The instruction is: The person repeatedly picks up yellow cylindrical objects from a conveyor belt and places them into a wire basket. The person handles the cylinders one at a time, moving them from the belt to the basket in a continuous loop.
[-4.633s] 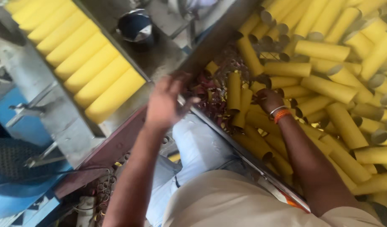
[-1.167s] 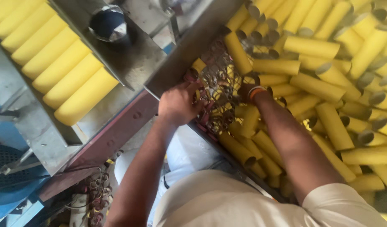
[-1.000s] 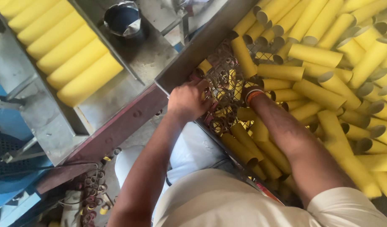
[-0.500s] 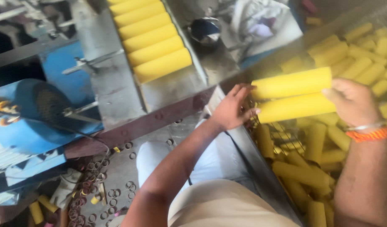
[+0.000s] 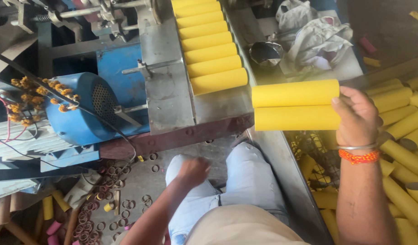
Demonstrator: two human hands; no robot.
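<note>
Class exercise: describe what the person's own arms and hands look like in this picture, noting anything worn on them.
Both forearms are bare, with no sleeves or gloves in view. The right hand has two things at the wrist: a thin silver-coloured bangle and, just below it, an orange beaded or threaded band. The left hand is motion-blurred; nothing worn on it or its wrist can be made out.

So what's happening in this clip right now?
A seated person's right hand holds two yellow tubes by their ends, stacked one on the other, just right of a row of yellow tubes on the metal machine tray. The left hand hangs empty above the knee. More tubes fill the bin on the right.
</note>
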